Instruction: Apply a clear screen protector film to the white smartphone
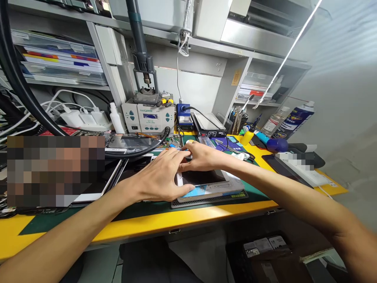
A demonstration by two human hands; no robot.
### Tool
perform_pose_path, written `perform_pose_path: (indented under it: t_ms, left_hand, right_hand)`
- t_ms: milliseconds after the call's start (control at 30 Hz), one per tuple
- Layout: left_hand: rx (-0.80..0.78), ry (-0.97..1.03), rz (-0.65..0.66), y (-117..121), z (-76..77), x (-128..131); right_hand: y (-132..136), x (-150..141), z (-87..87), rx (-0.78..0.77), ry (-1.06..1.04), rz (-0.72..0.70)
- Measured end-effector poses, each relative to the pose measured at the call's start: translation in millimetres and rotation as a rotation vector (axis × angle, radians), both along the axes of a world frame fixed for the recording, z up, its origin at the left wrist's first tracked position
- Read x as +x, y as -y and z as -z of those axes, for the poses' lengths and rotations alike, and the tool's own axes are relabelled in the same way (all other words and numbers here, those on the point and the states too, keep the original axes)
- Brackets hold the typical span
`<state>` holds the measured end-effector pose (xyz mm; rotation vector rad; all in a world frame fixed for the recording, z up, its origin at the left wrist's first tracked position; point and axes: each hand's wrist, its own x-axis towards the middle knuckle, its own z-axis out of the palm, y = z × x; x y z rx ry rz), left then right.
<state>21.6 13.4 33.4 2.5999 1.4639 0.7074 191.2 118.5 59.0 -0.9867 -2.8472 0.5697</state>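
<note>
Head view, only feed: I'm resting both bare hands at a flat, dark-screened tablet with a white border (203, 177), which is lying on a blue-and-white flat box (213, 191) over a grey perforated plate (193, 203), on the green mat (259, 192) of the yellow-edged counter (224, 210). My left hand (159, 173) is spreading its thumb wide from the fingers, thumb lying by the near edge. My right hand (203, 154) is curling its fingers narrow by the far-left corner; whether they're gripping anything, I can't tell. A pale grey boxy station with a small display (150, 120) is standing behind. Progress, judging: handling is underway, screen is sitting in place; nothing is showing as finished, and what's remaining I can't tell.
</note>
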Motion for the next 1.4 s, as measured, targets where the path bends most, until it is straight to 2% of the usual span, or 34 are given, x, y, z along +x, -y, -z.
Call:
perform_pose_path:
  t_ms: [467, 733, 1067, 1400]
  left_hand:
    - [-0.002, 0.000, 0.004, -0.6, 0.4, 0.4]
    - [-0.002, 0.028, 0.002, -2.2, 1.4, -0.7]
    - [-0.027, 0.037, 0.004, -1.4, 2.6, -1.4]
    - [-0.034, 0.041, 0.004, -2.0, 2.0, -0.6]
  right_hand:
    - [9.2, 15.6, -20.9, 0.022, 0.159, -0.017]
    - [9.7, 26.8, -31.2, 0.034, 0.287, 0.048]
    - [2.2, 49.1, -29.6, -0.025, 0.298, 0.086]
    - [-10.8, 68.2, -26.9, -0.069, 0.245, 0.207]
